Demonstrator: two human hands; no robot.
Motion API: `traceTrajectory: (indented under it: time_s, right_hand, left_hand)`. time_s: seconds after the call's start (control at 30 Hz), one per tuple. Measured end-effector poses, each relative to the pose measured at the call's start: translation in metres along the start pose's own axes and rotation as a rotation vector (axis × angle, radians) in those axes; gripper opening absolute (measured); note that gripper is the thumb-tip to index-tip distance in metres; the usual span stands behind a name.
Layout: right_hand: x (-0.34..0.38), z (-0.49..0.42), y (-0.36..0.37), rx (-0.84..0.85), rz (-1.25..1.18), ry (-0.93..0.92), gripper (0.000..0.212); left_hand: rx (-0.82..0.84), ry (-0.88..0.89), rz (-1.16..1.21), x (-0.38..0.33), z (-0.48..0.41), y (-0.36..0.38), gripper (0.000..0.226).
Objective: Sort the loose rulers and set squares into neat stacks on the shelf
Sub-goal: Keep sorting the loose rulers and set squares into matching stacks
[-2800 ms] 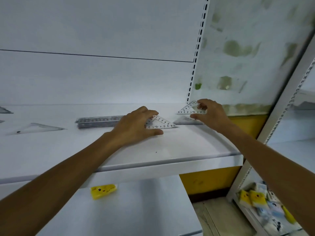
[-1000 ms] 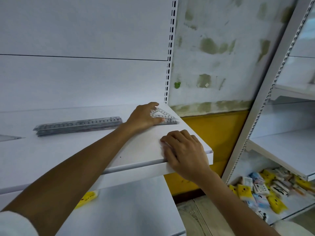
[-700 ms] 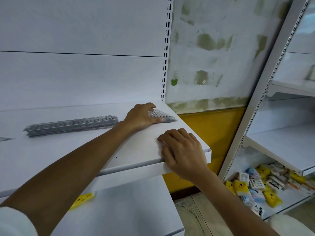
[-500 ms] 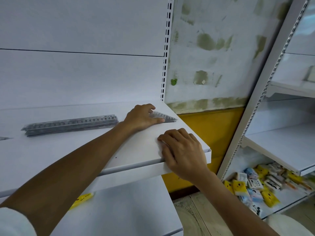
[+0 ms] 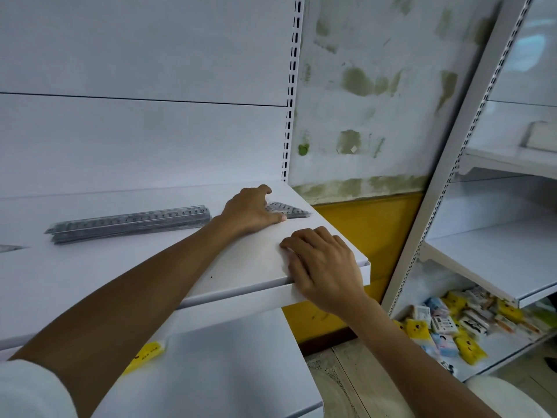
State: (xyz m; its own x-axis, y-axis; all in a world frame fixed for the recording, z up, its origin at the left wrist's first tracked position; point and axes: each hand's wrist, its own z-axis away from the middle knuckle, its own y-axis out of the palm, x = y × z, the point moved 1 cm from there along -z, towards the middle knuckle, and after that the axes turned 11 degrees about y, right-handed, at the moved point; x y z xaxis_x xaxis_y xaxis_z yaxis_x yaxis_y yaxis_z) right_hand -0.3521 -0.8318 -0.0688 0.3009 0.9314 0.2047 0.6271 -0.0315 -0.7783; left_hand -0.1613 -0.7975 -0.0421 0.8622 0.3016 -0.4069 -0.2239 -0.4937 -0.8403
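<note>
Head camera looks down on your two arms at the white shelf [image 5: 150,267]. Your left arm reaches far in, almost straight. Your left hand [image 5: 250,211] sits on the little pile of set squares [image 5: 289,210] near the back right corner of the shelf. Its fingers are curled over the far side of the pile and its thumb lies flat on the near side, so the hand pinches the pile from both sides. Only the pointed right end of the pile peeks out.

Your right hand [image 5: 324,267] rests on the front edge of the shelf, close to the right corner. Its fingers are bent with the tips pressing on the top, and it holds nothing.

The pile of long rulers [image 5: 129,223] lies flat, just left of your left wrist. One more set square [image 5: 12,248] lies alone at the far left.

A second ago the top set square stood tilted under your left hand. Now it lies flat on the pile. Your right hand has stayed in the same spot.
</note>
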Motion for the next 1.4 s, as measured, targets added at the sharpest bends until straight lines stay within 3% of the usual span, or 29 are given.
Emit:
traceTrajectory:
  time_s: [0.13, 0.23, 0.4, 0.53, 0.7, 0.97, 1.2, 1.3, 1.4]
  right_hand:
    - [-0.002, -0.011, -0.002, 0.137, -0.036, 0.126, 0.043]
    - [-0.012, -0.033, -0.005, 0.255, -0.216, 0.283, 0.022]
    - [0.039, -0.077, 0.004, 0.192, -0.399, 0.164, 0.019]
    - [0.119, -0.12, 0.016, 0.266, -0.517, 0.008, 0.019]
    - [0.228, -0.141, 0.044, 0.34, -0.567, -0.192, 0.025]
    - [0.397, -0.134, 0.106, 0.456, -0.616, -0.393, 0.023]
    - [0.505, -0.126, 0.149, 0.535, -0.586, -0.424, 0.024]
    - [0.54, -0.121, 0.166, 0.582, -0.514, -0.427, 0.035]
    - [0.564, -0.116, 0.181, 0.66, -0.385, -0.413, 0.048]
  left_hand:
    - [-0.019, 0.05, -0.021, -0.004, 0.006, -0.011, 0.068]
    - [-0.061, 0.104, -0.047, -0.005, 0.009, -0.029, 0.053]
    - [-0.233, 0.106, 0.017, 0.037, 0.06, -0.097, 0.029]
    - [-0.393, -0.082, -0.057, 0.106, 0.136, -0.171, 0.018]
    - [-0.459, -0.265, -0.156, 0.17, 0.238, -0.235, 0.006]
    - [-0.463, -0.414, -0.2, 0.25, 0.374, -0.312, 0.008]
    - [-0.416, -0.514, -0.257, 0.328, 0.463, -0.361, 0.012]
    - [-0.394, -0.559, -0.238, 0.358, 0.482, -0.375, 0.028]
    - [-0.252, -0.571, -0.285, 0.376, 0.485, -0.384, 0.043]
